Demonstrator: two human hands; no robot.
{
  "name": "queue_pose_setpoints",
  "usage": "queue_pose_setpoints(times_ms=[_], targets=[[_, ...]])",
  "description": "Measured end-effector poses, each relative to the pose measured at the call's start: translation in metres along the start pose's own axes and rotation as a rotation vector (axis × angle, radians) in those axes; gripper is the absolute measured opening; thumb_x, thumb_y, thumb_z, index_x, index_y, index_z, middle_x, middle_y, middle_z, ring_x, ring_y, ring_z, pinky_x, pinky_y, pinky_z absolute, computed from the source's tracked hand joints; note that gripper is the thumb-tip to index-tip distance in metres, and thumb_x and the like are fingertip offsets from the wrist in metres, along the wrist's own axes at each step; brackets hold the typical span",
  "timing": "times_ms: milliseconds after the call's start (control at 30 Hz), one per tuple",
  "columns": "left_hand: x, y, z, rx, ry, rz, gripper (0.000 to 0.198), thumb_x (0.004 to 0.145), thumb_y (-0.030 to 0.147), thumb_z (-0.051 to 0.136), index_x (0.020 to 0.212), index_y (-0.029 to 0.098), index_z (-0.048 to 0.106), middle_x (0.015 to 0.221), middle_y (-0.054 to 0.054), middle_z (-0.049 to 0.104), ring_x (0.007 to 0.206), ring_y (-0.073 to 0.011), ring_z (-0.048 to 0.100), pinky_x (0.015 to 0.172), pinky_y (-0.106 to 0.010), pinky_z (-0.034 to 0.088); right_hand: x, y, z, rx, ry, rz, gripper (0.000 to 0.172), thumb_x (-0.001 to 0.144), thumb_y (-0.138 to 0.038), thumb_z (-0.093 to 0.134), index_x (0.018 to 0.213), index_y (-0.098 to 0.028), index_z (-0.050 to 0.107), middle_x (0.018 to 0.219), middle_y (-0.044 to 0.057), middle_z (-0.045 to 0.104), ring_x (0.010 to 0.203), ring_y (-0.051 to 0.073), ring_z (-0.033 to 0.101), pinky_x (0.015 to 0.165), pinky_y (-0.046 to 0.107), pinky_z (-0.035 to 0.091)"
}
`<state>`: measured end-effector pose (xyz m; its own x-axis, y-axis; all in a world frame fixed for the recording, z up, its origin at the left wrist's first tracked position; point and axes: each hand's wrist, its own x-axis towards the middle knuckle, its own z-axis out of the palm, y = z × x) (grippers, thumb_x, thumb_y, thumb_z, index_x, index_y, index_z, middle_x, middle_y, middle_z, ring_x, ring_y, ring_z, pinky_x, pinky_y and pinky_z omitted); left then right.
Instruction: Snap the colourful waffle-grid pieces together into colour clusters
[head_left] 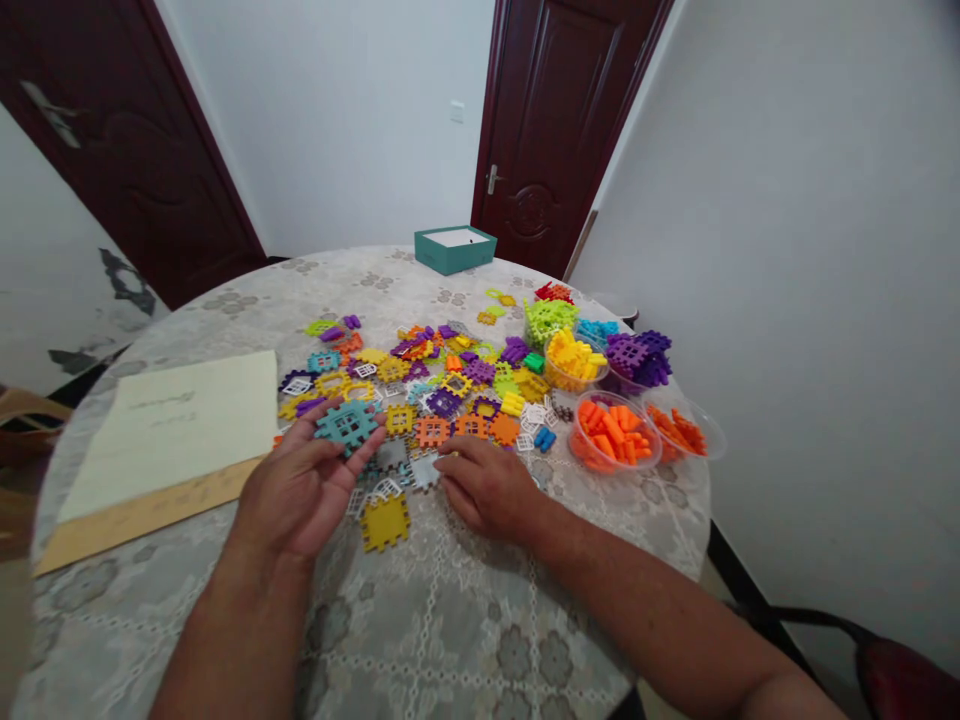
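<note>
My left hand [289, 490] holds up a teal interlocking building tile [349, 427] with a window grid, pinched between thumb and fingers above the pile. My right hand [491, 490] is lowered at the near side of the pile. Its fingers are curled, and their tips touch the edge of a pale grey tile [426, 471]; whether they grip anything is hidden. A yellow tile [385, 522] lies flat on the cloth between my hands. Just beyond my right fingers sit orange window tiles [433, 432].
Mixed loose tiles [394, 370] spread across the table's middle. To the right stand clear tubs of orange pieces [615, 435], yellow pieces [574, 355] and purple tiles [637, 358]. A paper sheet [180, 420] lies left on brown card, and a green box [454, 252] stands at the far edge.
</note>
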<state>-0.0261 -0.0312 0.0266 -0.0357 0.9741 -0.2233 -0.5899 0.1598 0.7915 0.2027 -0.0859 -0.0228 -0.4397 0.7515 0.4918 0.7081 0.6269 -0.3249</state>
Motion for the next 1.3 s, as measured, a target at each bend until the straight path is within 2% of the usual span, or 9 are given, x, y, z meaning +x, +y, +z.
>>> queue_pose_setpoints(times_ms=[200, 267, 467, 667, 800, 967, 1167, 1300], targets=[[0.001, 0.01, -0.006, -0.049, 0.004, 0.021, 0.052, 0.068, -0.008, 0.054, 0.112, 0.016, 0.066, 0.116, -0.013, 0.074, 0.116, -0.0303, 0.073, 0.097, -0.044, 0.064, 0.004, 0.017, -0.01, -0.082, 0.118, 0.123, 0.023, 0.1, -0.019, 0.057, 0.117, -0.018, 0.071, 0.122, 0.015, 0.07, 0.115, 0.025, 0.064, 0.103, 0.045, 0.054], [-0.001, 0.013, -0.007, -0.071, 0.005, 0.023, 0.051, 0.069, -0.008, 0.053, 0.111, 0.016, 0.066, 0.115, -0.013, 0.074, 0.114, -0.0299, 0.074, 0.097, -0.045, 0.064, 0.006, 0.024, -0.015, -0.088, 0.116, 0.189, 0.023, 0.099, -0.017, 0.055, 0.115, -0.018, 0.071, 0.117, 0.014, 0.071, 0.113, 0.025, 0.065, 0.103, 0.044, 0.053], [-0.001, 0.02, -0.012, -0.107, 0.022, 0.041, 0.04, 0.074, -0.003, 0.057, 0.107, 0.018, 0.066, 0.107, -0.011, 0.073, 0.111, -0.0297, 0.074, 0.095, -0.049, 0.064, 0.024, 0.036, -0.03, -0.101, -0.085, 0.339, 0.027, 0.097, -0.015, 0.054, 0.119, -0.017, 0.071, 0.117, 0.012, 0.074, 0.11, 0.023, 0.068, 0.101, 0.038, 0.053], [0.01, 0.016, -0.022, -0.112, 0.045, 0.042, 0.039, 0.078, -0.002, 0.056, 0.109, 0.018, 0.064, 0.104, -0.01, 0.072, 0.105, -0.0272, 0.076, 0.089, -0.046, 0.066, 0.056, 0.045, -0.026, -0.212, -0.202, 0.415, 0.034, 0.097, -0.015, 0.055, 0.126, -0.016, 0.072, 0.126, 0.013, 0.073, 0.117, 0.025, 0.068, 0.104, 0.037, 0.05], [0.022, 0.009, -0.03, -0.134, 0.059, 0.006, 0.045, 0.073, -0.005, 0.053, 0.113, 0.016, 0.063, 0.102, -0.013, 0.073, 0.102, -0.0279, 0.077, 0.087, -0.043, 0.066, 0.067, 0.051, -0.014, -0.312, -0.222, 0.336, 0.043, 0.096, -0.009, 0.053, 0.135, -0.015, 0.068, 0.133, 0.015, 0.069, 0.127, 0.026, 0.06, 0.112, 0.038, 0.044], [0.027, 0.006, -0.034, -0.178, 0.057, -0.067, 0.053, 0.07, -0.004, 0.052, 0.119, 0.014, 0.061, 0.107, -0.018, 0.074, 0.104, -0.0312, 0.077, 0.086, -0.046, 0.066, 0.074, 0.06, 0.001, -0.408, -0.278, 0.242, 0.052, 0.091, -0.006, 0.055, 0.14, -0.019, 0.067, 0.141, 0.015, 0.062, 0.135, 0.029, 0.051, 0.117, 0.043, 0.038], [0.028, 0.002, -0.036, -0.196, 0.029, -0.082, 0.046, 0.074, -0.001, 0.053, 0.117, 0.014, 0.061, 0.104, -0.017, 0.073, 0.103, -0.0311, 0.077, 0.083, -0.046, 0.067, 0.071, 0.068, 0.006, -0.391, -0.279, 0.192, 0.03, 0.097, -0.022, 0.062, 0.124, -0.017, 0.074, 0.134, 0.015, 0.066, 0.13, 0.029, 0.053, 0.115, 0.046, 0.039], [0.028, 0.003, -0.037, -0.224, 0.032, -0.083, 0.041, 0.076, 0.003, 0.054, 0.115, 0.013, 0.063, 0.104, -0.019, 0.073, 0.102, -0.0328, 0.076, 0.082, -0.048, 0.066, 0.049, 0.049, 0.006, -0.289, -0.184, 0.073, 0.022, 0.1, -0.026, 0.061, 0.116, -0.019, 0.074, 0.127, 0.013, 0.07, 0.122, 0.028, 0.06, 0.109, 0.047, 0.044]])
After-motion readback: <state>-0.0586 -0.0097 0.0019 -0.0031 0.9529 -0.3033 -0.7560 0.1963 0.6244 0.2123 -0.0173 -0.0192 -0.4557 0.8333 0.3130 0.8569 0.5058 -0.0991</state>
